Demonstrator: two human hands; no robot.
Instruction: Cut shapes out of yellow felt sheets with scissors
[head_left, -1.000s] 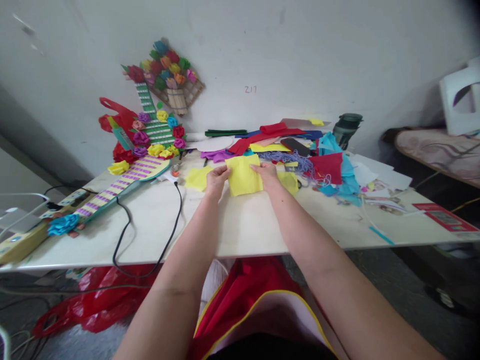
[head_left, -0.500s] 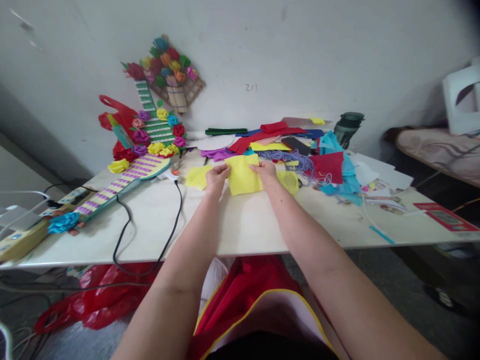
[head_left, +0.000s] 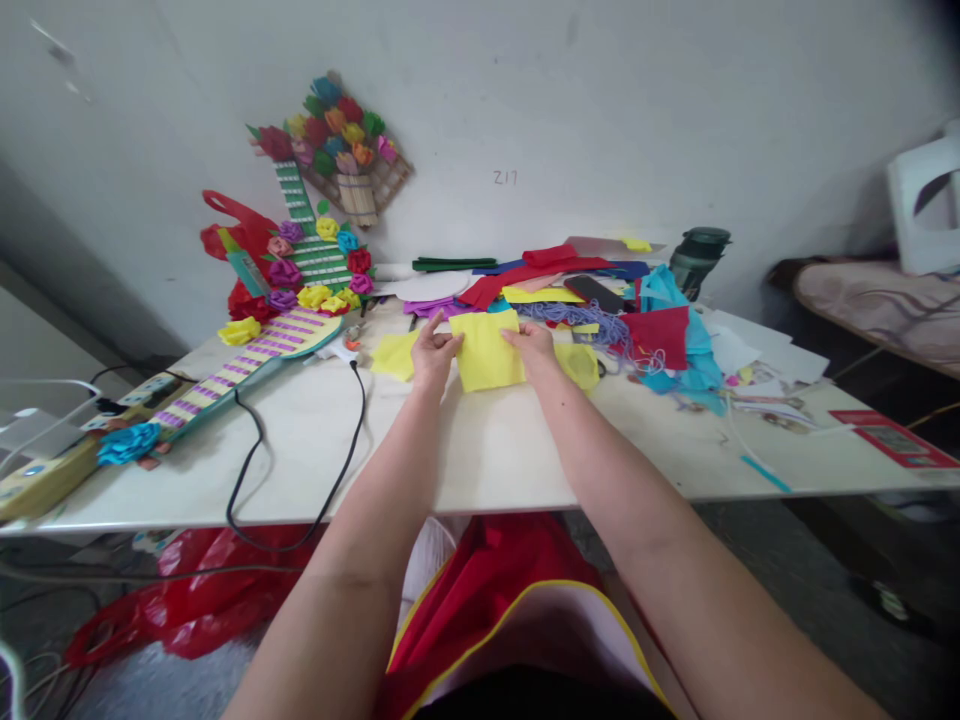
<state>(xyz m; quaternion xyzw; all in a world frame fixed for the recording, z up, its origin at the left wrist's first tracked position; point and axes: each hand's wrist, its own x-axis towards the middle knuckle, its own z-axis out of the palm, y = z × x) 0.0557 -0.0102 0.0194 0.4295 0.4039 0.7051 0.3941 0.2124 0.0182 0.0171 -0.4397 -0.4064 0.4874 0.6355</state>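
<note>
A yellow square of felt [head_left: 487,350] lies on the white table [head_left: 480,450] in front of me. My left hand [head_left: 433,355] pinches its left edge. On the opposite edge, my right hand [head_left: 536,350] has its fingers closed on the sheet. Other yellow pieces [head_left: 394,355] lie flat on both sides of it.
A pile of coloured felt scraps and yarn [head_left: 600,300] covers the table's far right. A craft piece with paper flowers [head_left: 300,270] stands at the far left, near a black cable [head_left: 300,450] and a power strip [head_left: 45,475]. A dark bottle [head_left: 694,258] stands by the wall.
Both hands stay on the yellow sheet; the left fingers have lifted slightly at its edge. The view has shifted a little.
</note>
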